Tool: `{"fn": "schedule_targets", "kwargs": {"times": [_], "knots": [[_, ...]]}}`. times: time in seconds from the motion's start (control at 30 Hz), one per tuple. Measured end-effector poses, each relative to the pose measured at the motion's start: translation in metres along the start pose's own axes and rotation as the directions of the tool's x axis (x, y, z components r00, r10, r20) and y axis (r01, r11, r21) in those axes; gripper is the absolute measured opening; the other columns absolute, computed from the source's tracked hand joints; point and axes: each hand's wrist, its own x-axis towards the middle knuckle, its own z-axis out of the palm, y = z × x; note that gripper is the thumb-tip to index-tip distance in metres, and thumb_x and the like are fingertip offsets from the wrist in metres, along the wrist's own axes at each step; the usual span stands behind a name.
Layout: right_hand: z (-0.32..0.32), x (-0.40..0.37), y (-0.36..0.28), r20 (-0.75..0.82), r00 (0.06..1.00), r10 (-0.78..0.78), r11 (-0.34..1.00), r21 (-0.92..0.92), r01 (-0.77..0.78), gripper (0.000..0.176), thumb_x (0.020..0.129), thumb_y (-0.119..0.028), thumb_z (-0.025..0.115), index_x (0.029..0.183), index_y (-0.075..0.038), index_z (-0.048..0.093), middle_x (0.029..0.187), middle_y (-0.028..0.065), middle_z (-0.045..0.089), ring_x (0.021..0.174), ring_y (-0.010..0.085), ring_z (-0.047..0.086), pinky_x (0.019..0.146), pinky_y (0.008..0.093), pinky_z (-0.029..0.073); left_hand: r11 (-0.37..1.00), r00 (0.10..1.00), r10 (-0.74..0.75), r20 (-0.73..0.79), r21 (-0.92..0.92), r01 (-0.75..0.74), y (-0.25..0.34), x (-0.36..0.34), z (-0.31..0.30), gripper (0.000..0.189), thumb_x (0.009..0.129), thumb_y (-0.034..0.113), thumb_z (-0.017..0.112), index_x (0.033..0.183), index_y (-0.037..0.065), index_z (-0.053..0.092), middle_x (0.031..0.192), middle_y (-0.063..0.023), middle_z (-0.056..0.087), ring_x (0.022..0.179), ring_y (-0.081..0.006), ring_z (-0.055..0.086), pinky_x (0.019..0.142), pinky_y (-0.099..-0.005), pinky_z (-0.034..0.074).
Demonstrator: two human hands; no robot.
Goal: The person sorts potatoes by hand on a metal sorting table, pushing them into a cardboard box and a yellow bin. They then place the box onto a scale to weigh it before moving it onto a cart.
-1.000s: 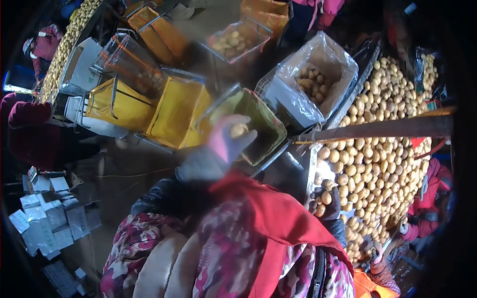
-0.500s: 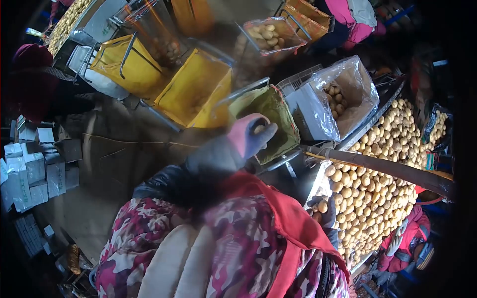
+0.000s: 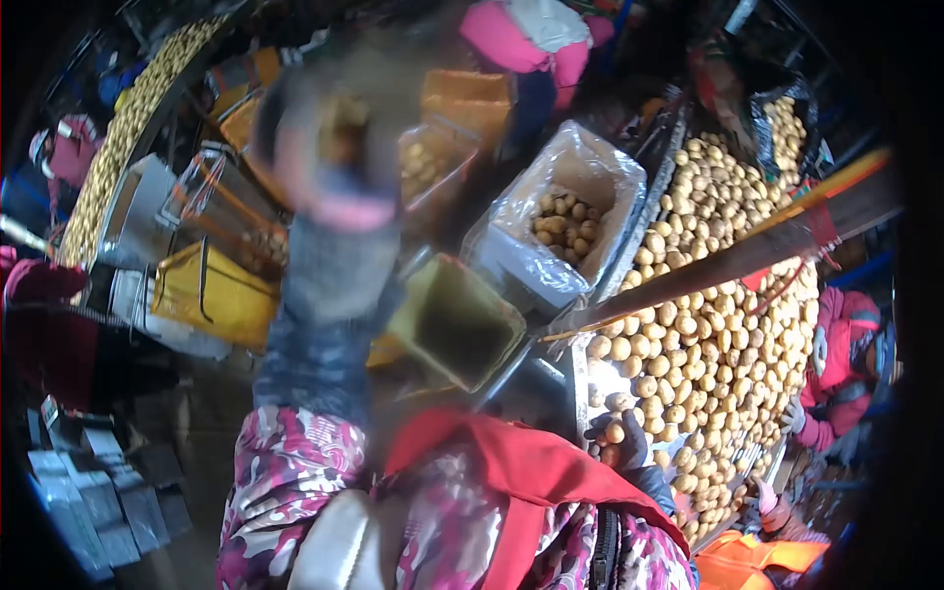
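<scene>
My left hand, in a pink-and-grey glove, reaches out over the bins at upper centre. Motion smears its fingers, and a brownish patch between them cannot be made out. Below its forearm stands an open green-lined bin. At the near edge of the potato table, my right hand in a dark glove is closed around a potato; a darker, reddish one sits just under it. Many loose potatoes lie to the right of that hand.
A plastic-lined box with potatoes stands beyond the green bin. A dark pole crosses above the table. Yellow bin and orange bin stand further off. Co-workers are around, one in pink at right. Stacked boxes lie lower left.
My left hand has swung from above the green bin, where it held a pale round thing, outward to the upper left. The view has turned. My right hand stays at the table edge.
</scene>
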Motion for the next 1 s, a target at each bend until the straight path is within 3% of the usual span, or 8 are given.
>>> {"fn": "schedule_targets", "kwargs": {"times": [0.13, 0.4, 0.5, 0.53, 0.63, 0.73, 0.83, 1.0], "knots": [[-0.019, -0.018, 0.014, -0.108, 0.989, 0.097, 0.962, 0.266, -0.065, 0.069, 0.1, -0.064, 0.05, 0.113, 0.002, 0.064, 0.091, 0.0171, 0.067, 0.075, 0.0302, 0.064, 0.069, 0.0408, 0.055, 0.946, 0.911, -0.183, 0.369, 0.318, 0.061, -0.069, -0.031, 0.118, 0.054, 0.088, 0.039, 0.078, 0.136, 0.021, 0.062, 0.144, -0.0223, 0.055, 0.122, -0.0445, 0.059, 0.1, -0.0525, 0.05], [-0.031, -0.029, 0.022, -0.108, 0.992, -0.061, 0.914, 0.393, 0.099, 0.055, 0.106, -0.051, 0.048, 0.127, -0.001, 0.06, 0.102, 0.0096, 0.063, 0.096, 0.0252, 0.062, 0.089, 0.0387, 0.054, 0.807, 0.594, -0.552, 0.585, 0.195, 0.557, 0.001, -0.207, 0.078, 0.037, 0.09, 0.028, 0.075, 0.12, 0.008, 0.069, 0.122, -0.0209, 0.068, 0.112, -0.0387, 0.066, 0.095, -0.0434, 0.054], [-0.017, -0.008, 0.007, -0.17, 0.981, -0.088, 0.946, 0.295, 0.136, 0.05, 0.108, -0.045, 0.044, 0.131, -0.003, 0.058, 0.107, 0.0091, 0.064, 0.101, 0.022, 0.062, 0.092, 0.0385, 0.052, 0.456, 0.267, -0.314, 0.911, -0.102, 0.884, 0.069, -0.262, 0.031, 0.037, 0.1, 0.027, 0.067, 0.129, 0.004, 0.065, 0.112, -0.0126, 0.073, 0.101, -0.0258, 0.07, 0.09, -0.0359, 0.057], [-0.017, 0.003, 0.007, -0.134, 0.968, -0.212, 0.967, 0.117, 0.228, 0.045, 0.108, -0.04, 0.047, 0.128, -0.003, 0.06, 0.105, 0.009, 0.065, 0.098, 0.0214, 0.063, 0.089, 0.0375, 0.053, -0.009, -0.099, -0.199, 0.975, 0.099, 0.995, 0.103, -0.265, 0.01, 0.037, 0.103, 0.028, 0.061, 0.13, 0.003, 0.064, 0.113, -0.0121, 0.072, 0.101, -0.0242, 0.069, 0.089, -0.0343, 0.056], [-0.005, 0.04, -0.011, 0.119, 0.871, -0.477, 0.68, -0.578, 0.451, 0.031, 0.104, -0.027, 0.056, 0.117, -0.001, 0.066, 0.099, 0.008, 0.067, 0.088, 0.0209, 0.064, 0.081, 0.0344, 0.053, -0.532, -0.696, 0.231, 0.68, 0.687, 0.495, 0.208, -0.202, -0.018, 0.044, 0.108, 0.036, 0.05, 0.134, 0.001, 0.06, 0.116, -0.0126, 0.07, 0.106, -0.0235, 0.067, 0.092, -0.0367, 0.056], [0.079, 0.039, -0.045, 0.126, 0.93, -0.344, 0.739, -0.575, 0.351, 0.027, 0.101, -0.021, 0.06, 0.116, 0.0, 0.067, 0.099, 0.0106, 0.069, 0.088, 0.023, 0.066, 0.081, 0.0338, 0.053, -0.771, -0.465, 0.444, 0.766, 0.591, 0.238, 0.253, -0.253, -0.025, 0.049, 0.106, 0.043, 0.051, 0.133, 0.003, 0.06, 0.115, -0.0136, 0.07, 0.107, -0.0275, 0.067, 0.095, -0.0455, 0.056], [0.098, 0.045, -0.016, 0.259, 0.83, -0.495, 0.536, -0.661, 0.526, 0.044, 0.101, -0.016, 0.064, 0.142, 0.0, 0.057, 0.136, 0.0202, 0.063, 0.129, 0.0293, 0.06, 0.107, 0.0381, 0.047, -0.861, -0.55, 0.467, 0.692, 0.499, -0.103, 0.247, -0.191, -0.022, 0.047, 0.106, 0.044, 0.052, 0.127, 0.004, 0.063, 0.116, -0.0143, 0.07, 0.107, -0.0291, 0.068, 0.093, -0.0488, 0.058], [0.052, 0.024, -0.002, 0.118, 0.811, -0.574, 0.586, -0.632, 0.507, 0.038, 0.099, -0.007, 0.058, 0.136, 0.003, 0.06, 0.129, 0.0176, 0.067, 0.124, 0.0246, 0.062, 0.107, 0.0359, 0.047, -0.902, -0.616, 0.342, 0.71, 0.432, -0.003, 0.219, -0.231, -0.052, 0.046, 0.104, 0.046, 0.055, 0.124, 0.006, 0.066, 0.124, -0.0147, 0.068, 0.108, -0.0294, 0.069, 0.092, -0.0465, 0.06]]}}
